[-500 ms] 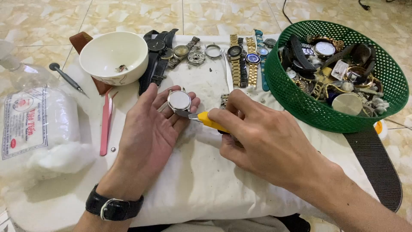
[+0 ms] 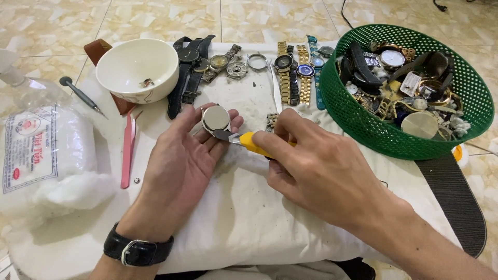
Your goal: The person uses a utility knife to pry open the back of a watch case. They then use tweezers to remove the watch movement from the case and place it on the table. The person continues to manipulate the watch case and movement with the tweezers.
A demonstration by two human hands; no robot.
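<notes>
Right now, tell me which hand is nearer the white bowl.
Left. The left hand lies just below the white bowl; the right hand sits farther right, holding a yellow-handled tool.

Two bare hands and forearms in view, no sleeves, no gloves. Left hand: wrist carries a black leather strap w/ silver metal buckle, buckle side facing up, strap sits snug just below the palm. Right hand: no ring, no band, nothing worn on wrist or forearm. Nails short & plain on fingers that show. No other clothing visible.
</notes>
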